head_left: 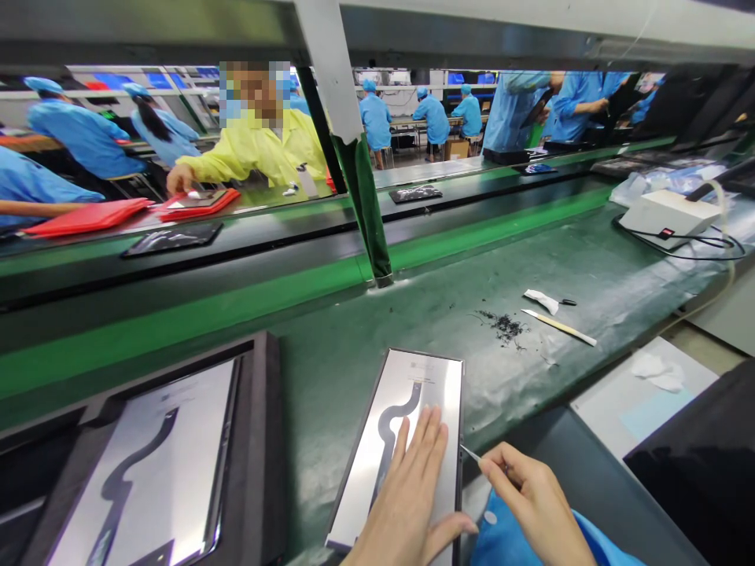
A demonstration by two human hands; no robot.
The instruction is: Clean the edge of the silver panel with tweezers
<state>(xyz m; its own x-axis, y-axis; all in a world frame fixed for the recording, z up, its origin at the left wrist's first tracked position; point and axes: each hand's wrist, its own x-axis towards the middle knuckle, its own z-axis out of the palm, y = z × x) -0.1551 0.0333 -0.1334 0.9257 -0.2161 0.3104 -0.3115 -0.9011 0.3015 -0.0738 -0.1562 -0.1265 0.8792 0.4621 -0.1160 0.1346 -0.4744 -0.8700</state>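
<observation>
A silver-backed display panel (369,448) with a dark, curved flex cable lies on the green mat. My left hand (406,487) rests flat on it, fingers stretched out, covering its lower part. At the panel's right edge, my right hand (531,491) pinches a thin, pointed metal tool (470,453). The tool's tip is at or just beside that edge; I cannot tell whether it touches. Only the slim front of the tool shows, so its exact kind is unclear.
At the left, a dark foam tray (268,440) holds a similar panel (194,440). Black shreds (506,326) lie near a yellowish stick (560,327) and crumpled white paper (541,300). A white box (669,218) with cables stands back right. A co-worker in yellow (259,149) sits beyond the green post (370,212).
</observation>
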